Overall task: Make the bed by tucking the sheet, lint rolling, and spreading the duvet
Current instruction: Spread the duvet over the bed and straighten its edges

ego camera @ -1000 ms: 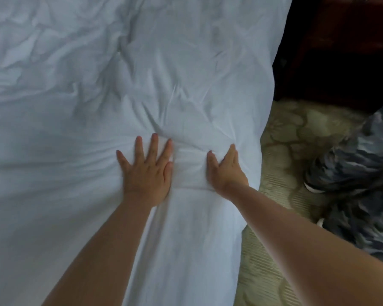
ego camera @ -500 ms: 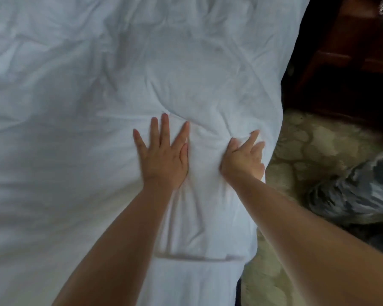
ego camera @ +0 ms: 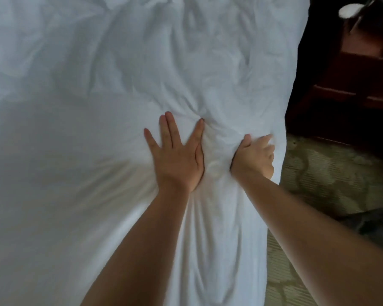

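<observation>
White duvet (ego camera: pixel 124 89) covers nearly the whole bed, w/ heavy wrinkles toward the far end and smoother cloth nearer the person. Left hand (ego camera: pixel 177 157) lies palm down on the duvet, just in from its right edge; fingers straight and spread, thumb alongside, holding nothing, just pressing flat. A knot of creases fans out from its fingertips. Right hand (ego camera: pixel 254 157) sits just beside the left one, at the duvet's right edge where the cloth turns down over the bed side; fingers curled in w/ a bunch of white fabric gathered under them, so that grip looks closed on the duvet, though motion blur hides the fingertips. Between the 2 hands the fabric is puckered into a raised ridge; long folds run from there back toward the person, btwn both bare forearms. Right of the duvet edge: patterned beige-green carpet (ego camera: pixel 332 173), and beyond it a dark red-brown wooden nightstand (ego camera: pixel 349 89) w/ a pale round item (ego camera: pixel 349 10) on top, too blurred to ID. A bit of grey camo-pattern cloth (ego camera: pixel 376 226) shows at the far right over the carpet.
</observation>
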A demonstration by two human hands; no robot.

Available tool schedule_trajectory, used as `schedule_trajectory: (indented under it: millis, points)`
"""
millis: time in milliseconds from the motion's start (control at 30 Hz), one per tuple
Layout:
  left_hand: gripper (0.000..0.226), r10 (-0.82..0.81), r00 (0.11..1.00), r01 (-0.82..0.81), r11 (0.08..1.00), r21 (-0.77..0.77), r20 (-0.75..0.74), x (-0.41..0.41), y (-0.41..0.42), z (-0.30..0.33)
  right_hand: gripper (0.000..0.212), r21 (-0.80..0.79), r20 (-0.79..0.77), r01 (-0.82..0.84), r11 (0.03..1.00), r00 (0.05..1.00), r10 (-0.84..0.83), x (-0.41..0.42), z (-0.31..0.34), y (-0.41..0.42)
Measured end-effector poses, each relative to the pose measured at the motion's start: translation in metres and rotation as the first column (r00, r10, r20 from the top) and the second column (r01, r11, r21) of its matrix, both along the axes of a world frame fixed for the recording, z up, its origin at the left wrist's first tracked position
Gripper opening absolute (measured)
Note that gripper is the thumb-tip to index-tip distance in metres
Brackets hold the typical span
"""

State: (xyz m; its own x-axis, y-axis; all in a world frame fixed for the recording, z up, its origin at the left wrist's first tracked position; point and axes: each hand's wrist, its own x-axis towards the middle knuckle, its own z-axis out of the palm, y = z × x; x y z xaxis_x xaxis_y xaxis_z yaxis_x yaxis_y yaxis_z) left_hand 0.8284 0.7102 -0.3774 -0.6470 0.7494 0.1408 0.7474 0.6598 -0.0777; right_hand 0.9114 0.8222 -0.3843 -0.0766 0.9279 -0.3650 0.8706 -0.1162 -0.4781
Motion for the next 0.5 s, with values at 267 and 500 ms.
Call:
schedule_trajectory:
  millis: [267,500]
  points:
    - [0.059,-0.028,1.0,0.028,0.998,-0.053,0.002,-0.046,0.083,0.007,0.054,0.348,-0.057,-0.146,0.926,0.983,0.176,-0.022,-0.007,0.038]
    - [0.058,-0.06,0.998,0.058,0.995,-0.083,-0.02,-0.071,0.136,0.009,0.053,0.363,0.029,-0.32,0.875,0.943,0.333,-0.035,-0.008,0.072]
